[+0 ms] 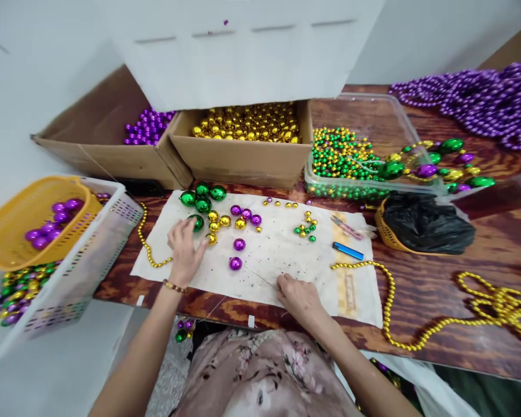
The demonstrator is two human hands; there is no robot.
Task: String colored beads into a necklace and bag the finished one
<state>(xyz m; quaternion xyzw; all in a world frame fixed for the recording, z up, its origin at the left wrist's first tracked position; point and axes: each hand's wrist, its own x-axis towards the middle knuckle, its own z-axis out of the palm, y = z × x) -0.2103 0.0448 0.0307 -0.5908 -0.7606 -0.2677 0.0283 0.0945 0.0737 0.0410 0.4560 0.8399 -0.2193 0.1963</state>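
Facing 2 cardboard boxes (243, 157), the hands differ: left (186, 249) half-open at a green bead (198, 222), right (300, 296) pinching a needle (261, 277).

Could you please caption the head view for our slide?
Left hand at a green bead, right hand holding a thin needle.

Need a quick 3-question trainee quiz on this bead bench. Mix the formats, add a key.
1. Open: which hand holds the thin needle-like tool?

2. True or false: the blue item lies on the white cloth.

3. Multiple choice: what colour are the beads in the right cardboard box?
A) purple
B) gold
C) green

Key:
1. The right hand.
2. True.
3. B, gold beads.
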